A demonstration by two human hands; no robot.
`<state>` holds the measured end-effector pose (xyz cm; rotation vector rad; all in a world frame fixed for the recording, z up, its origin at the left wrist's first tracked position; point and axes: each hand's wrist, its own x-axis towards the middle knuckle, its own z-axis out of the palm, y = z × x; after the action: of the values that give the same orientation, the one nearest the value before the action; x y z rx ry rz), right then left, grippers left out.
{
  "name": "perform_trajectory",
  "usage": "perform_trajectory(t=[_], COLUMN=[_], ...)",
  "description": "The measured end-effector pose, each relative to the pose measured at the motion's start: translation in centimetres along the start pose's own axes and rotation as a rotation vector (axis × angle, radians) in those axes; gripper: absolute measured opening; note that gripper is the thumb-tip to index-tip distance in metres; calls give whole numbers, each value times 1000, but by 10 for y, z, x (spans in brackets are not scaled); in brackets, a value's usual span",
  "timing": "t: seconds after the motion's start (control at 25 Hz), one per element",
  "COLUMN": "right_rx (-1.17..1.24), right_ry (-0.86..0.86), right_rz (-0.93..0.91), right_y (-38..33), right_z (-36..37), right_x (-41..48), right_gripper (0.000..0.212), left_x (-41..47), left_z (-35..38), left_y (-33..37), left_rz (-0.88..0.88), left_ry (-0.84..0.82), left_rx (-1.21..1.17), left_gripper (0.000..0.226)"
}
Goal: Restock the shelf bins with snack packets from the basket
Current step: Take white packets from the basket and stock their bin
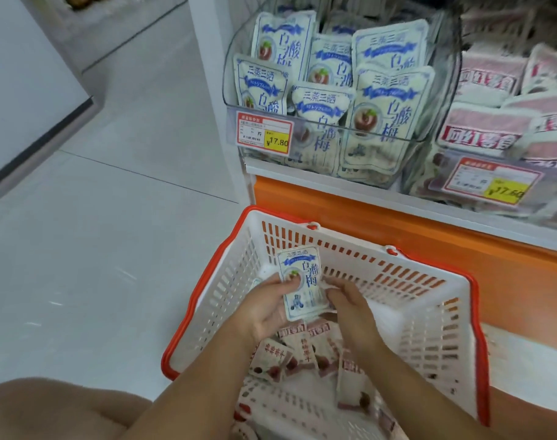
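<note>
Pickup step in hand: left hand (267, 308) fingers pinch 1 blue packet (302, 281) over basket (207, 300), right hand (350, 301) fingers curled on its edge; next, lift to matching blue bin (442, 90).

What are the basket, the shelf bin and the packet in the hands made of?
Basket: looks like moulded plastic, white slotted walls with an orange rim, matte.
Bin: clear rigid plastic, probably acrylic; the packets inside show through and its edge glints.
Packet: seems a flexible film pouch, printed blue on white, with a slight sheen. The left hand holds it.
</note>
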<state>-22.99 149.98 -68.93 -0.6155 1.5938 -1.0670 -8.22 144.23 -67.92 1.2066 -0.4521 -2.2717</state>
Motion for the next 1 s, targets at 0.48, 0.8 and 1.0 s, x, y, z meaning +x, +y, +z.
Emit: perform_trajectory(t=[0.48, 0.8, 1.0], right_rx=[139, 163, -182], right_ry=[-107, -193, -220], right_rz=[-87, -111, -284], right_y=[-56, -85, -164], right_z=[-37, -46, -49], right_x=[-65, -91, -93], right_gripper=[16, 27, 17], left_x=[-69, -99, -121], left_z=[68, 81, 111], left_y=[6, 17, 77], left_rz=[202, 322, 491], left_ry=[-20, 7, -45], left_rx=[315, 572, 731], left_gripper=[32, 24, 21])
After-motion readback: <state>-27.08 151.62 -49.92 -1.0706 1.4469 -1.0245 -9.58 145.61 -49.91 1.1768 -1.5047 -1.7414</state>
